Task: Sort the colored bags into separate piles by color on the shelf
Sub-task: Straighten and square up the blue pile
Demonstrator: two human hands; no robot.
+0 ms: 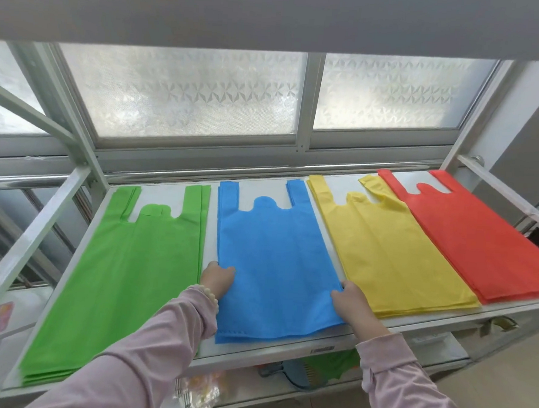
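Four flat piles of vest-style bags lie side by side on the white shelf (pixel 284 351): green (pixel 125 277) at the left, then blue (pixel 274 261), yellow (pixel 394 252) and red (pixel 481 235) at the right. My left hand (pixel 218 279) grips the left edge of the blue pile near its lower part. My right hand (pixel 352 306) grips the blue pile's right edge, beside the yellow pile. Both arms wear pale pink sleeves.
A frosted window (pixel 205 99) stands behind the shelf. White metal frame posts (pixel 40 221) rise at both sides, and an upper shelf board (pixel 273 15) hangs overhead. A lower shelf (pixel 250 388) holds packets and a blue basket.
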